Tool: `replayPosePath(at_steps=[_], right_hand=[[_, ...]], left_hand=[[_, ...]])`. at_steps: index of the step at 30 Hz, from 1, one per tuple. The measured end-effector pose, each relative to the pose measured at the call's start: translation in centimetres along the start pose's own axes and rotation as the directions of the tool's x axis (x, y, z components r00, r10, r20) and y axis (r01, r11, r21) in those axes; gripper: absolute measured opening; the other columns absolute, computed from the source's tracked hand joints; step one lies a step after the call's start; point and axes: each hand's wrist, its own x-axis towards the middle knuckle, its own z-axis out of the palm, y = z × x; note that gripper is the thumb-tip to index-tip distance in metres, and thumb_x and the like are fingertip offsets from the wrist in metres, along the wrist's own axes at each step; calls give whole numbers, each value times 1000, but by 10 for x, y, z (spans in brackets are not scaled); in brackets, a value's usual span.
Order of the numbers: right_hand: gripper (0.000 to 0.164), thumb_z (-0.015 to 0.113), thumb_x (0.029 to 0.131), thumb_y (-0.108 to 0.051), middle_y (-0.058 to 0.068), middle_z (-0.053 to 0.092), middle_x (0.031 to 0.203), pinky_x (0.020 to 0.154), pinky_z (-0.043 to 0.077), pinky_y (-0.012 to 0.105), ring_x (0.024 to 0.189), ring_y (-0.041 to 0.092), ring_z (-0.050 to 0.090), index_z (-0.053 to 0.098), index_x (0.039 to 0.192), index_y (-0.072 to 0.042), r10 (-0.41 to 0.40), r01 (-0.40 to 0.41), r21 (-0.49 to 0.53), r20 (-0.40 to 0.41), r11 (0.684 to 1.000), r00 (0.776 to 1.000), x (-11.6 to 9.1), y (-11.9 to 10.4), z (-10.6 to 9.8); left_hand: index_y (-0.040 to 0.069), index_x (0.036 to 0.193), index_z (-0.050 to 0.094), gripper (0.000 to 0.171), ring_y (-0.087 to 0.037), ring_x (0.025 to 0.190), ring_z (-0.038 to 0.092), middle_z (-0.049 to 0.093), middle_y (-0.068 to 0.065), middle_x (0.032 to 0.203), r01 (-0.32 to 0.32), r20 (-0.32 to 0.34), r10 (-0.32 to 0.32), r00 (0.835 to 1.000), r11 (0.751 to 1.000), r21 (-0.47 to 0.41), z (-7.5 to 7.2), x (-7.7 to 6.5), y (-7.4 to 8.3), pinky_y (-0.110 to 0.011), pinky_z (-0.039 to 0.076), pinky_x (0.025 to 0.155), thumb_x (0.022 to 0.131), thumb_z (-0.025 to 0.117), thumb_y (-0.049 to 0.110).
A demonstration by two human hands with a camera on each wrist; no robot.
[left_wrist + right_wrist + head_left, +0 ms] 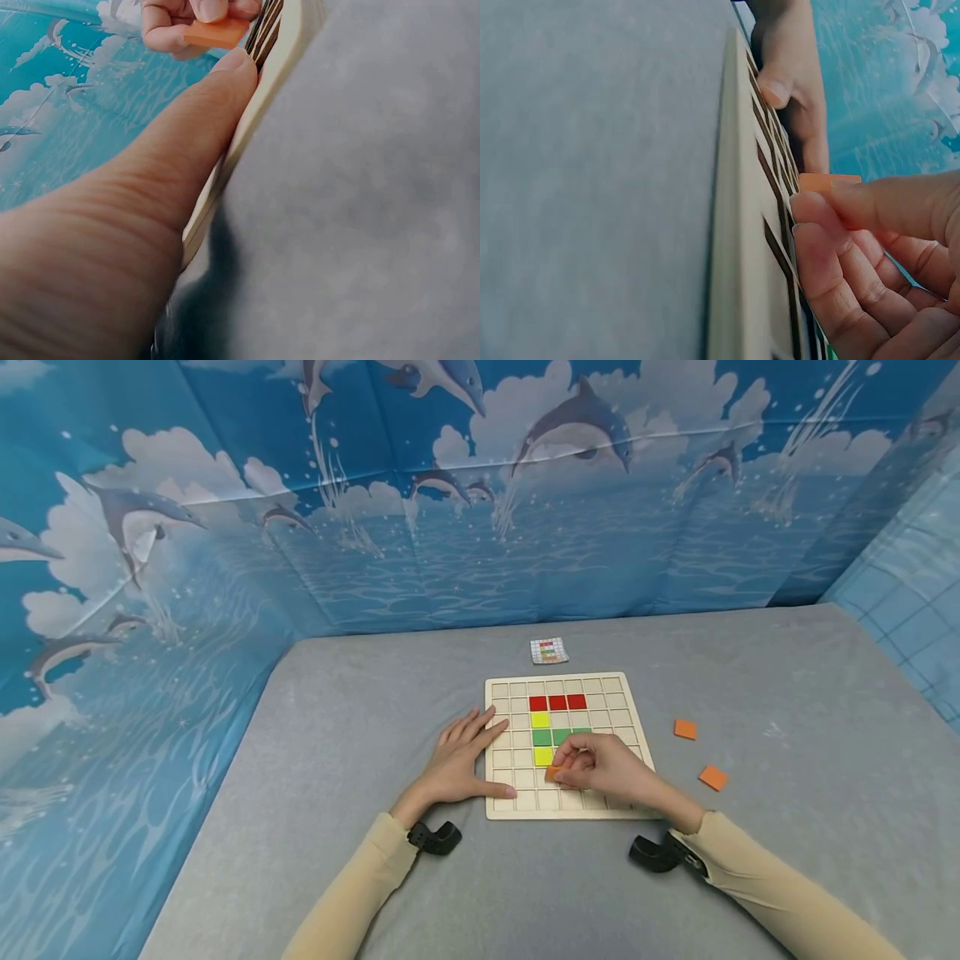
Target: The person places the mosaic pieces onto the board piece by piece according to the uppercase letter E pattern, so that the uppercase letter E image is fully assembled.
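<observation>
A pale wooden grid board (525,804) lies on the grey cloth. Between thumb and fingertips, my right hand (611,767) pinches an orange square tile (552,773) over the board's lower rows, just below a yellow tile (543,757). The right wrist view shows the same orange tile (825,182) held at the grid. My left hand (453,767) rests on the board's left edge, fingers spread, thumb on the lower left corner. In the grid are several red tiles (557,703), another yellow tile (540,720) and green tiles (542,737); the right hand partly covers the green row.
Two loose orange tiles, one upper (685,729) and one lower (713,777), lie right of the board. Behind it is a small pattern card (549,651) with a coloured grid. A dolphin-print curtain (465,552) hangs along the table's back and left.
</observation>
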Motion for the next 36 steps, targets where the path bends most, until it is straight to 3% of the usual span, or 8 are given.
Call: replayPosePath(at_steps=[7, 18, 31, 36], right_hand=[[12, 77, 80, -9, -6, 60, 74, 58, 46, 25, 62, 11, 55, 66, 83, -14, -59, 57, -108, -18, 992, 998, 7, -5, 11], [10, 77, 80, -10, -10, 56, 71, 56, 43, 25, 62, 7, 51, 69, 82, -15, -95, 80, -244, -53, 967, 994, 7, -5, 11], [18, 80, 77, -12, -12, 51, 68, 55, 40, 25, 61, 7, 46, 65, 72, -19, -133, 109, -313, -56, 943, 990, 4, -4, 13], [16, 79, 79, -12, -12, 52, 67, 55, 40, 24, 61, 6, 46, 66, 74, -19, -124, 106, -298, -43, 949, 991, 2, -4, 13]], left_hand=[[22, 152, 25, 101, -24, 143, 1, 8, -1, 158, 7, -3, -7, 1000, 1000, 8, -2, 0, 1, -47, 6, 110, 72, 72, 63], [22, 152, 25, 101, -24, 143, 0, 8, -1, 158, 4, -2, -4, 1000, 1000, 19, -3, 0, 3, -48, 6, 110, 72, 71, 63], [20, 152, 26, 101, -26, 143, 2, 10, -3, 158, -12, -11, 12, 1000, 1000, 13, -3, -2, 4, -49, 7, 109, 72, 72, 62], [21, 152, 26, 100, -26, 143, 2, 10, -3, 158, -12, -11, 13, 1000, 1000, 15, -1, -2, 4, -49, 7, 110, 73, 71, 62]])
